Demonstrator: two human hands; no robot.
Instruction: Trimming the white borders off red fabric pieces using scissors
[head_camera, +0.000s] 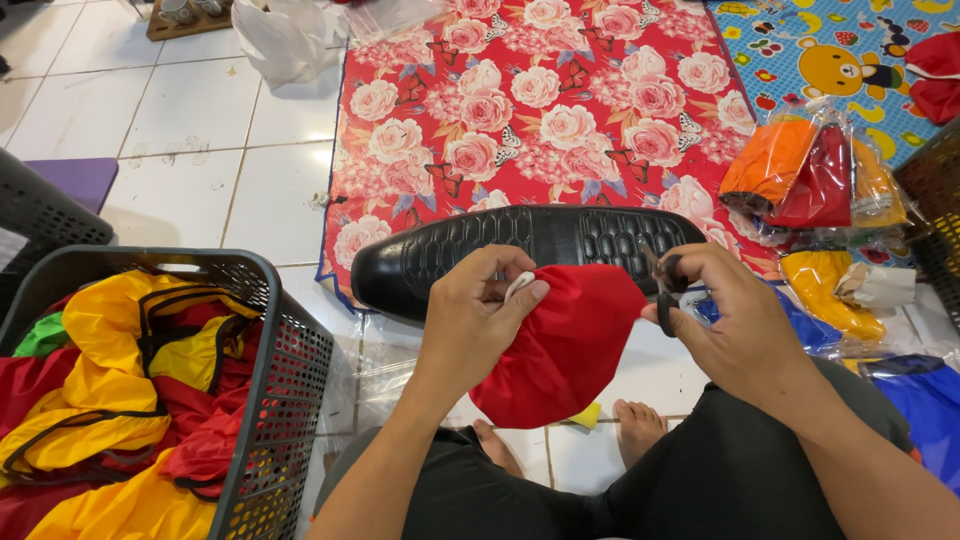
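My left hand pinches the upper left edge of a red fabric piece, with a small white tag under the thumb. Held up in front of my lap, the fabric hangs down over my feet. To its right, my right hand grips a pair of dark scissors at the fabric's right edge. A long black motorcycle seat lies on the floor just behind both hands.
A dark plastic basket at the left holds yellow and red fabric pieces. A red rose-patterned mat covers the floor ahead. Bagged orange, red, yellow and blue fabrics lie at the right, beside another dark basket.
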